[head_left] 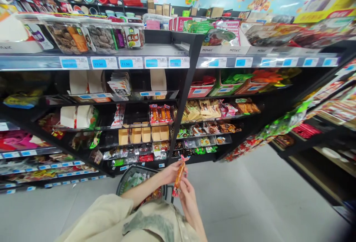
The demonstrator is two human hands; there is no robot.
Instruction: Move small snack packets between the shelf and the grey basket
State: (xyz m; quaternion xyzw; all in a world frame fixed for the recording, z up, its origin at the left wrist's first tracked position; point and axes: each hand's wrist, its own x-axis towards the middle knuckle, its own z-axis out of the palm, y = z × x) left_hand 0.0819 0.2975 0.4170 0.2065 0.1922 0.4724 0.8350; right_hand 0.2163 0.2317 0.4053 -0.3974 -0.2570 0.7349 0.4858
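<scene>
A long orange-brown snack stick in a clear and red wrapper, perhaps a sausage, is held at a slant in front of me. My left hand grips it from the left, near its upper half. My right hand has its fingers closed on the lower end from the right. Below my left forearm a dark green shopping basket stands on the floor, partly hidden by my arm and clothes. Inside it lie packets in clear, green and reddish wrapping.
Black store shelves rise ahead, with similar red-wrapped sticks in a bin. Clear tubs of dried fruit line the top shelf. Grey floor runs along the aisle on the right, beside another shelf unit.
</scene>
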